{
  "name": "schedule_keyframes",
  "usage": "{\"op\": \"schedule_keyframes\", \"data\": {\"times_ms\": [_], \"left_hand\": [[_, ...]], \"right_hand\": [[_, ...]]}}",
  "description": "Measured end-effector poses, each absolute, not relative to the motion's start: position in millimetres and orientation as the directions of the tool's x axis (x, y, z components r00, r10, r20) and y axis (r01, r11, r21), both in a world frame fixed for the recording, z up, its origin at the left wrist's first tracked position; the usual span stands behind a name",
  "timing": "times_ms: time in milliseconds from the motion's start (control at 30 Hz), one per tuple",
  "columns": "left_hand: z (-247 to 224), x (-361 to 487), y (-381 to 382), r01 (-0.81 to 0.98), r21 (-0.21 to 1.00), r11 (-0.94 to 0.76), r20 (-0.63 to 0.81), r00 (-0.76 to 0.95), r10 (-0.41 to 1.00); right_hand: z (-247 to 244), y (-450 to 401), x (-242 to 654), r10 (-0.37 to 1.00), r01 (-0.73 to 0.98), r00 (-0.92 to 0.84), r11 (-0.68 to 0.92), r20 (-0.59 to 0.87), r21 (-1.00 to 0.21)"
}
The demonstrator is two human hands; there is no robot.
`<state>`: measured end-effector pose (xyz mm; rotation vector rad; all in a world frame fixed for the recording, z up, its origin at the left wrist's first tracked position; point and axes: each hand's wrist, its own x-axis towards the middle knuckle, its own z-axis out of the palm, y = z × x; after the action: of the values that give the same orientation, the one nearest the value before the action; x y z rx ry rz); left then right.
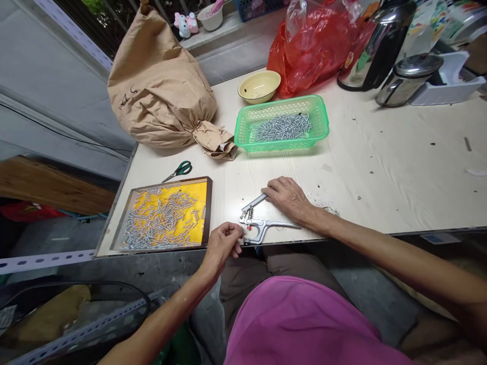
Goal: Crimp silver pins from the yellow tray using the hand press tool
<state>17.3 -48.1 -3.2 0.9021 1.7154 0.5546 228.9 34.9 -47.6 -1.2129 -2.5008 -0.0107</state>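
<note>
My right hand (pixel 287 200) is closed over the end of the raised upper handle of silver snap fastener pliers (pixel 262 228). The pliers lie near the table's front edge, with a spring and a small red tip at the jaw. Beside that jaw, my left hand (pixel 225 241) has thumb and fingertips pinched together; whatever sits between them is too small to make out. Left of it, a shallow tray (pixel 208 210) with a yellow bottom holds many small silver metal pins (pixel 163 218). A green plastic basket (pixel 281 147) farther back contains more such pieces.
Green-handled scissors (pixel 178 171) lie behind the tray. A brown paper sack (pixel 163 86) stands at the back left, near a yellow bowl (pixel 259 87) and a red plastic bag (pixel 312 48). A thermos (pixel 376 45) and a metal pot (pixel 409 81) are at the back right.
</note>
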Motion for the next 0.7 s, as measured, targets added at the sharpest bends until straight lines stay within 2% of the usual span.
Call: {"op": "schedule_keyframes", "data": {"times_ms": [200, 333, 467, 700], "left_hand": [[5, 19, -50, 0.305, 0.781, 0.545, -0.534, -0.126, 0.836], [2, 18, -48, 0.322, 0.771, 0.549, -0.542, -0.120, 0.832], [2, 18, -47, 0.347, 0.769, 0.538, -0.533, -0.118, 0.838], [5, 15, -55, 0.392, 0.740, 0.546, -0.544, -0.127, 0.829]], "right_hand": [[-25, -7, 228, 0.742, 0.696, -0.649, 0.668, 0.167, -0.263], [-25, -23, 229, 0.738, 0.676, -0.661, 0.663, 0.133, -0.321], [-28, -24, 228, 0.708, 0.641, -0.688, 0.696, 0.161, -0.323], [-35, -27, 227, 0.661, 0.600, -0.683, 0.750, 0.310, -0.278]]}}
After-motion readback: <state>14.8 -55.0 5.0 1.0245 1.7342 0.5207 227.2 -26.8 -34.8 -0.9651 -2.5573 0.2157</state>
